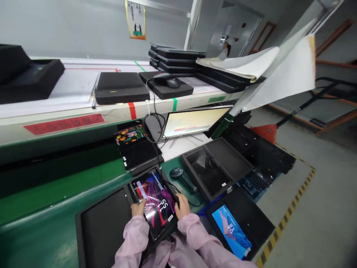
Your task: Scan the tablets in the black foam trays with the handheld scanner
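Both my hands hold a lit tablet (155,201) with a red and purple screen, low in the middle of the view. My left hand (138,207) grips its left edge, thumb on the glass. My right hand (182,206) is closed on its right edge. A black handheld scanner (180,175) lies on the green bench just beyond my right hand. An empty black foam tray (103,227) sits to the left of the tablet.
Another lit tablet (232,230) with a blue screen lies in a tray at lower right. A two-pocket black tray (217,163), a monitor (195,121), stacked tablets (136,149) and a shelf (69,119) with foam trays and a mouse (169,81) stand beyond. Yellow-black floor tape (290,208) marks the right.
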Demonstrator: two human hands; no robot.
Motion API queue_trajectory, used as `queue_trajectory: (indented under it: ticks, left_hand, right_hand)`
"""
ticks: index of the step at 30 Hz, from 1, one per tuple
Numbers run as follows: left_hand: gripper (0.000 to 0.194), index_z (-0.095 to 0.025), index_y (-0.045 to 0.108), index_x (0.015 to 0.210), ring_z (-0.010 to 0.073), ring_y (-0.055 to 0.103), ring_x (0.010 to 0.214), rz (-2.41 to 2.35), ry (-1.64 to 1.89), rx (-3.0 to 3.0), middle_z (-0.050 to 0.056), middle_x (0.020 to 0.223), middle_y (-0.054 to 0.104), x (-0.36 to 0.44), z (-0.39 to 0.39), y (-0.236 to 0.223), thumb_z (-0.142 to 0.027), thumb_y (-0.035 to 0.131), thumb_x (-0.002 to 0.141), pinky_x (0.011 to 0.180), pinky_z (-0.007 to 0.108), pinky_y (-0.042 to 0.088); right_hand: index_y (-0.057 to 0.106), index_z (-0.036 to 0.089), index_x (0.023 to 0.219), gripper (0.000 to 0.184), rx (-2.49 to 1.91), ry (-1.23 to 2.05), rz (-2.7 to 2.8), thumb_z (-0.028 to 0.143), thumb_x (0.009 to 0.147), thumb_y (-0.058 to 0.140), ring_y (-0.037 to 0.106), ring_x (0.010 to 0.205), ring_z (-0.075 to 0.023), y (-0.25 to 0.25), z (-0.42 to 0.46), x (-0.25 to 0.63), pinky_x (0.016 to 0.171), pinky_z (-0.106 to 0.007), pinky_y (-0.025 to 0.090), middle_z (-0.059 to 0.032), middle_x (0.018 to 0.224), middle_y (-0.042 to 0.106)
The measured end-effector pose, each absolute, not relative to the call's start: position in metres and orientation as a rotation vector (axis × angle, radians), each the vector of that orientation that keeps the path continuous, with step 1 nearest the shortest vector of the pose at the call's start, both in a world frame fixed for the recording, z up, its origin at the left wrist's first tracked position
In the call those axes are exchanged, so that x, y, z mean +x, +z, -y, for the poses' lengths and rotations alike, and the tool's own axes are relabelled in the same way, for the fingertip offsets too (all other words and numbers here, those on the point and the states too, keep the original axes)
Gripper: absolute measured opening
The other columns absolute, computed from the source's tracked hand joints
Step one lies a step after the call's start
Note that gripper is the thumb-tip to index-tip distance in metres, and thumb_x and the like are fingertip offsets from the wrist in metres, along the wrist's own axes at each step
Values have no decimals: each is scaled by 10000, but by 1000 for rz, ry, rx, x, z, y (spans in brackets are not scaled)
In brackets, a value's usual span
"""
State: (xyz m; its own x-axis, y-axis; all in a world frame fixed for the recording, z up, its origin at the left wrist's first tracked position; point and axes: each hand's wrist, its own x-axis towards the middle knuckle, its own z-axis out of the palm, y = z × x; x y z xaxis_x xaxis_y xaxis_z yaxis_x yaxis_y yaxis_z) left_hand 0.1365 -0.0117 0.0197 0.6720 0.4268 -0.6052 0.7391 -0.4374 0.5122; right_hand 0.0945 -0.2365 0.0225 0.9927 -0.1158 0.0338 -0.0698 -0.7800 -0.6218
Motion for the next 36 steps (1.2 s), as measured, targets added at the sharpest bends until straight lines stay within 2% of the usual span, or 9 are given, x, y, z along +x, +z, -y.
queue_trajectory:
  ticks: [4,8,10,15,19,23,27,33,36]
  left_hand:
    - [516,-94,454,1120,194,645,917,-977,-285,1598,164,1090,578,135,26,25,-252,682,685,799,263,519]
    - [301,-157,564,927,185,670,759,-841,-284,1101,32,756,651,122,19,48,-104,655,645,772,310,543]
    - [282,-176,575,887,184,669,718,-839,-317,1006,17,716,653,108,5,56,-78,632,628,758,325,548]
    - [331,-249,540,929,218,667,813,-800,-303,1015,11,810,669,62,-24,65,-193,645,620,721,346,553]
    - [456,-295,536,902,261,646,915,-768,-281,1080,-12,792,661,36,-15,67,-260,741,497,766,391,554]
    - [404,-265,574,792,273,658,793,-587,-403,1153,15,673,638,20,13,60,-405,797,486,817,448,530]
    - [476,-236,607,865,276,629,910,-267,-603,1384,103,918,675,23,49,43,-535,748,523,865,413,495]
    - [501,-117,546,1208,274,513,1120,124,-1033,2537,173,1211,546,42,103,16,-286,560,736,1028,373,333]
    - [518,-128,478,1294,270,464,1173,73,-1073,2810,166,1297,477,41,125,9,-194,496,780,1014,361,330]
  right_hand:
    - [572,195,1026,380,-2301,-116,-333,101,683,437,567,1042,-259,21,240,87,973,-457,444,-113,1057,619]
    - [511,181,1052,379,-1981,-71,-683,187,673,528,518,1140,-267,28,245,79,984,-452,427,-143,1153,568]
    - [469,185,1086,468,-1720,-5,-818,267,652,620,493,1175,-265,38,239,66,980,-434,426,-152,1220,526]
    - [471,241,1135,566,-1010,358,-532,563,702,644,637,905,-207,79,198,27,793,-385,498,-87,1061,623]
    - [532,227,1082,485,-970,194,-305,489,705,689,649,819,-201,108,187,30,722,-352,503,-61,928,668]
    - [564,178,1041,481,-960,140,-264,448,671,713,644,918,-262,128,228,46,804,-418,499,-105,935,684]
    - [588,167,1034,531,-997,78,-387,452,612,738,640,954,-312,140,312,51,814,-468,504,-139,963,688]
    - [602,204,1011,580,-1033,-257,-644,381,503,820,673,846,-301,141,483,70,777,-458,534,-97,860,712]
    - [609,196,981,595,-1169,-426,-682,450,481,810,676,721,-264,137,556,93,681,-406,559,-65,769,703]
